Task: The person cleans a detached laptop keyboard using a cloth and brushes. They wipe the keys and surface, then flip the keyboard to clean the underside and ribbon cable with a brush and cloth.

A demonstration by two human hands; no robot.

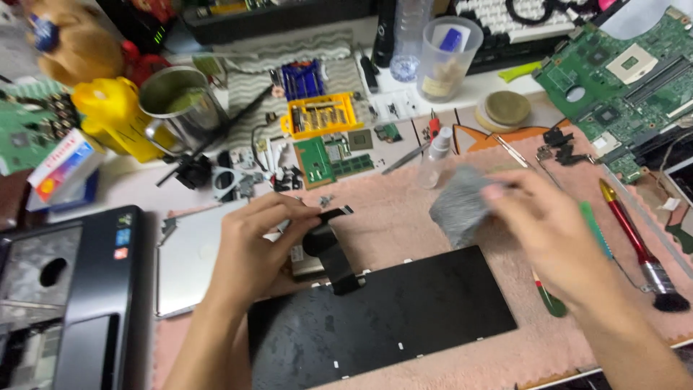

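**Black ribbon pinched up while a grey cloth comes in**

Black and flat, the rectangular laptop keyboard panel [382,314] lies back-side up on the pink fleece mat [404,217], just below both hands; its long axis runs left to right, rising slightly toward the right, with the near-left corner closest to the wearer's forearm.

From its upper edge a wide black ribbon cable [330,249] stands up and bends over; the left hand [249,249] is closed on it, thumb and fingertips pinching the loop near its free end, which points up and to the right, away from the wrist; the cable's length runs roughly away from the wearer, crosswise to the panel.

The right hand [545,231] is blurred; its fingers appear clamped on a crumpled grey cloth [460,206] held just off the fingertips toward the left hand, above the panel's far-right corner.

Judged from this, the step in hand is wiping the cable or panel back; the next move would call for a steady pinch and a light stroke along the ribbon, not across it.

Beyond the right hand lie a small clear spray bottle [435,160] and, outboard of the wrist, a red-handled brush [639,245].
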